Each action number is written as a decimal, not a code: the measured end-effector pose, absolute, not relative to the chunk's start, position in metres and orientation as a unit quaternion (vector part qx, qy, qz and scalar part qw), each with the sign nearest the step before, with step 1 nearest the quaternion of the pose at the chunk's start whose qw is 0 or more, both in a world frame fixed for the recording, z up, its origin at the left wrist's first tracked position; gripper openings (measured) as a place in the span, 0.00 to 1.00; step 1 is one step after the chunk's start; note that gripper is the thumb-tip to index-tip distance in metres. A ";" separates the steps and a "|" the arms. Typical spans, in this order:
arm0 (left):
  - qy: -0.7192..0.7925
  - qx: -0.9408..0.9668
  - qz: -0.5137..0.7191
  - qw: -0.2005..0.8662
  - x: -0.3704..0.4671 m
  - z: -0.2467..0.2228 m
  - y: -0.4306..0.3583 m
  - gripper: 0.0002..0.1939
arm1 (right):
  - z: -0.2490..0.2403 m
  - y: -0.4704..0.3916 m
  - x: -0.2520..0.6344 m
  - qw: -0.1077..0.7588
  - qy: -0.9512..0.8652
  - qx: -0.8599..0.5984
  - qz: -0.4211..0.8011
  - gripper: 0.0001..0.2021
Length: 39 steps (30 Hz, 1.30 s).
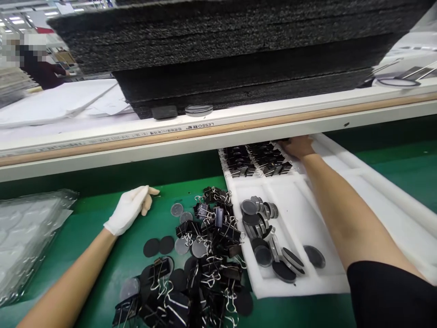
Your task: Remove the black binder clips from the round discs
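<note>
My left hand [131, 207], in a white glove with bare fingertips, rests over the green table [102, 255], fingers bent; whether it pinches something is too small to tell. My right hand [297, 146] reaches under the shelf edge, beside rows of black clips [254, 159] in the white tray [259, 291]; its fingertips are partly hidden. Black and grey round discs [262, 255] lie in a nearer tray compartment. Left of the tray is a pile of black binder clips [218, 232] with silver handles, mixed with loose black discs [152, 247] and clear discs [176, 209].
A white shelf edge [218, 139] crosses above the table, bearing stacked black foam blocks [239, 54]. Clear plastic trays [30, 232] are stacked at the left. A person [41, 66] in dark clothing is in the background at the upper left.
</note>
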<state>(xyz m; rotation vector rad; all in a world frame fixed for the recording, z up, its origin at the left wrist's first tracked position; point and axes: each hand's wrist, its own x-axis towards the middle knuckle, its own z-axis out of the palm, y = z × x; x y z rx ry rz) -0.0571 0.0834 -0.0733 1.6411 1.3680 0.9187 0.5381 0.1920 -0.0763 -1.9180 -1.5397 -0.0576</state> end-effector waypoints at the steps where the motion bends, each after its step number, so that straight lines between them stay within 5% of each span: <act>1: 0.537 0.647 0.364 0.400 -0.057 -0.073 0.083 0.24 | -0.075 0.187 0.535 0.325 -0.567 -0.757 -0.016 0.15; 10: 0.511 0.634 0.380 0.439 -0.057 -0.074 0.082 0.24 | -0.005 0.092 0.494 0.286 -0.507 -0.812 0.033 0.13; 15: 0.502 0.643 0.388 0.429 -0.057 -0.077 0.082 0.25 | -0.011 -0.017 0.462 0.131 -0.638 -0.720 0.240 0.08; 17: 0.497 0.658 0.385 0.414 -0.057 -0.077 0.081 0.24 | -0.026 -0.061 0.449 0.096 -0.672 -0.679 0.278 0.15; 39: 0.484 0.697 0.374 0.374 -0.063 -0.080 0.069 0.24 | -0.103 -0.153 0.446 0.274 -0.682 -0.657 0.170 0.17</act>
